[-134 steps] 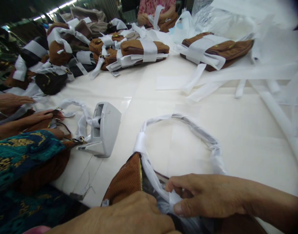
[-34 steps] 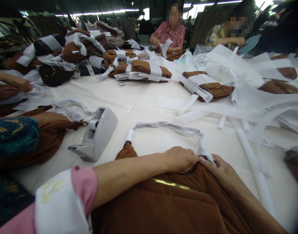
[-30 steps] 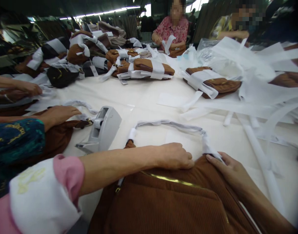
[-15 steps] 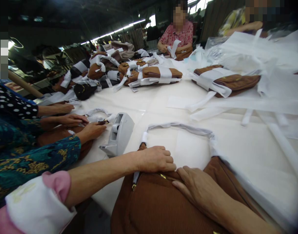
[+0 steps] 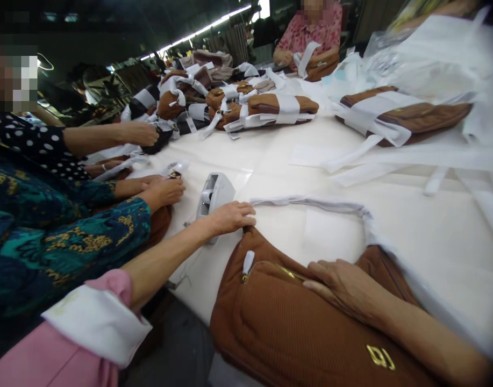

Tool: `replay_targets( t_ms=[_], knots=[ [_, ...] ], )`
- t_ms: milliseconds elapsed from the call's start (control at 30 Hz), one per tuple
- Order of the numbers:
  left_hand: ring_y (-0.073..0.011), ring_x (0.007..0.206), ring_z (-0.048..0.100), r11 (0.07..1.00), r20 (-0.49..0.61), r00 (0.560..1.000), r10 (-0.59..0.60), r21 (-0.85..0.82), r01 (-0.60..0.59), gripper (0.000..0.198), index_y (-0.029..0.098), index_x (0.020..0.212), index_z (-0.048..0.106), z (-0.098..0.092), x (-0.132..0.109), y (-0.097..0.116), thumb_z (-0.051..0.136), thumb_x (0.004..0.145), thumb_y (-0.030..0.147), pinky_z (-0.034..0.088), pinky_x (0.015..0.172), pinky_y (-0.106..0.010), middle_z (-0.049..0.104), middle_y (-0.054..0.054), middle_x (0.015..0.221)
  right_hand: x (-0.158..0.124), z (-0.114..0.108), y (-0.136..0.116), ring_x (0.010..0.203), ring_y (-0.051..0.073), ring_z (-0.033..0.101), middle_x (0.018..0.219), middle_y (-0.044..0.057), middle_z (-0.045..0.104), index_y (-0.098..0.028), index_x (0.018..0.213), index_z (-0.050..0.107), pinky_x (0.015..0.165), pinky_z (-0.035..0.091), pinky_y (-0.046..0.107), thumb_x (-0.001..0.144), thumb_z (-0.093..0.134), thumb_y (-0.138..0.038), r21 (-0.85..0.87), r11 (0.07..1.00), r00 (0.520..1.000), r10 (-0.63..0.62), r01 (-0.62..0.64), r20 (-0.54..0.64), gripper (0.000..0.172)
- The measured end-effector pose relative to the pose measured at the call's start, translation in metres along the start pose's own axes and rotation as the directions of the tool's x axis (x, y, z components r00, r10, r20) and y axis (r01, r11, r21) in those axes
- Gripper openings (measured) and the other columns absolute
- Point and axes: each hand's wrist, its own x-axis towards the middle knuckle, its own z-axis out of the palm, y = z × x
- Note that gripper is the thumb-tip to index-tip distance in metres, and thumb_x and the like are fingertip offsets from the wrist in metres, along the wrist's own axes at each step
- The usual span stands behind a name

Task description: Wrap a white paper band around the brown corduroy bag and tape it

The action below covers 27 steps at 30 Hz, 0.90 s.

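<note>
A brown ribbed handbag (image 5: 294,317) with gold zips and a gold logo lies in front of me on the white table. White wrapping covers its strap (image 5: 311,202), which arches away behind the bag. At the bag's upper left corner, my left hand (image 5: 232,217) is closed round the strap's left end; its fingertips are partly hidden. My right hand (image 5: 347,287) grips the bag's top edge beside the gold zip (image 5: 288,272), thumb on the front and fingers over the edge. A white-covered zip pull (image 5: 248,262) hangs at the left.
A grey tape dispenser (image 5: 216,196) stands just beyond my left hand. Co-workers' arms (image 5: 161,193) work at the left. Several wrapped brown bags (image 5: 276,109) lie across the table, and white paper sheets (image 5: 435,59) pile up at right. Another person sits opposite.
My left hand has moved from the zip at the bag's top edge to the strap's left end. My right hand stays on the top edge. The view has shifted, showing the gold logo.
</note>
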Motion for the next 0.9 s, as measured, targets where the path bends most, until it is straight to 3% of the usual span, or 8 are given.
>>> replay_targets(
  t_ms=[67, 133, 200, 300, 533, 667, 800, 900],
  knots=[
    [-0.0241, 0.119, 0.041, 0.977, -0.110, 0.974, -0.200, -0.096, 0.190, 0.023, 0.023, 0.107, 0.056, -0.002, -0.004, 0.019, 0.045, 0.087, 0.026, 0.036, 0.094, -0.039, 0.047, -0.009, 0.127, -0.001, -0.001, 0.001, 0.069, 0.022, 0.058, 0.076, 0.003, 0.060, -0.021, 0.082, 0.049, 0.062, 0.035, 0.032, 0.092, 0.026, -0.048, -0.012, 1.000, 1.000, 0.009, -0.008, 0.002, 0.038],
    [-0.0253, 0.119, 0.040, 0.835, -0.175, 0.838, -0.518, -0.315, 0.450, 0.044, 0.020, 0.125, 0.042, -0.006, -0.012, 0.046, 0.048, 0.085, 0.038, 0.035, 0.095, -0.040, 0.041, -0.013, 0.132, -0.004, -0.003, 0.000, 0.070, 0.021, 0.058, 0.078, 0.004, 0.060, -0.020, 0.083, 0.050, 0.063, 0.035, 0.031, 0.092, 0.025, -0.049, -0.030, 0.999, 0.999, 0.030, -0.031, -0.017, 0.039],
    [-0.0239, 0.109, 0.050, 0.581, -0.016, 0.689, -0.725, -0.550, 0.599, 0.056, 0.015, 0.128, 0.038, -0.008, -0.024, 0.076, 0.046, 0.083, 0.049, 0.041, 0.090, -0.037, 0.050, -0.014, 0.122, -0.007, -0.006, -0.003, 0.070, 0.021, 0.059, 0.078, 0.005, 0.060, -0.019, 0.083, 0.051, 0.061, 0.035, 0.030, 0.092, 0.024, -0.051, -0.053, 0.996, 0.997, 0.071, -0.073, -0.035, 0.042],
    [-0.0213, 0.089, 0.058, 0.357, 0.229, 0.631, -0.741, -0.662, 0.659, 0.049, 0.013, 0.111, 0.052, -0.003, -0.033, 0.109, 0.048, 0.081, 0.050, 0.046, 0.077, -0.031, 0.062, -0.009, 0.100, -0.006, -0.011, -0.007, 0.067, 0.021, 0.059, 0.073, 0.006, 0.061, -0.019, 0.080, 0.052, 0.057, 0.034, 0.029, 0.090, 0.025, -0.055, -0.113, 0.981, 0.987, 0.154, -0.157, -0.036, 0.046],
    [-0.0199, 0.085, 0.057, 0.416, 0.078, 0.606, -0.792, -0.658, 0.628, 0.034, 0.011, 0.099, 0.056, -0.002, -0.014, 0.105, 0.053, 0.079, 0.038, 0.046, 0.077, -0.031, 0.062, -0.008, 0.092, -0.007, -0.027, -0.019, 0.071, 0.024, 0.059, 0.078, 0.009, 0.061, -0.017, 0.086, 0.059, 0.061, 0.042, 0.034, 0.089, 0.026, -0.056, -0.134, 0.928, 0.926, 0.315, -0.346, -0.209, 0.051],
    [-0.0178, 0.105, 0.050, 0.618, -0.429, 0.455, -0.781, -0.642, 0.455, 0.032, 0.014, 0.115, 0.047, -0.032, -0.052, 0.144, 0.045, 0.086, 0.026, 0.042, 0.090, -0.032, 0.053, -0.010, 0.114, -0.070, -0.032, -0.065, 0.098, 0.024, 0.054, 0.106, 0.011, 0.056, -0.016, 0.108, 0.055, 0.088, 0.042, 0.038, 0.091, 0.034, -0.042, -0.014, 0.956, 0.718, 0.212, -0.295, -0.663, 0.037],
    [-0.0142, 0.095, 0.055, 0.938, -0.618, 0.772, -0.149, -0.335, -0.087, 0.019, 0.019, 0.097, 0.057, -0.029, -0.102, 0.220, 0.049, 0.083, 0.029, 0.042, 0.093, -0.028, 0.063, -0.002, 0.092, -0.138, 0.004, -0.109, 0.105, 0.027, 0.052, 0.119, 0.010, 0.050, -0.023, 0.126, 0.044, 0.093, 0.041, 0.044, 0.078, 0.060, -0.029, -0.169, 0.984, 0.699, -0.081, -0.057, -0.711, 0.051],
    [-0.0165, 0.114, 0.047, 0.943, -0.517, 0.854, 0.053, -0.256, -0.213, 0.023, 0.024, 0.101, 0.058, 0.008, -0.109, 0.259, 0.047, 0.086, 0.036, 0.029, 0.107, -0.039, 0.060, 0.002, 0.113, -0.153, 0.043, -0.110, 0.112, 0.033, 0.047, 0.128, 0.015, 0.044, -0.021, 0.125, 0.045, 0.095, 0.034, 0.055, 0.072, 0.068, -0.026, -0.363, 0.926, 0.738, -0.177, -0.098, -0.652, 0.058]
  ],
)
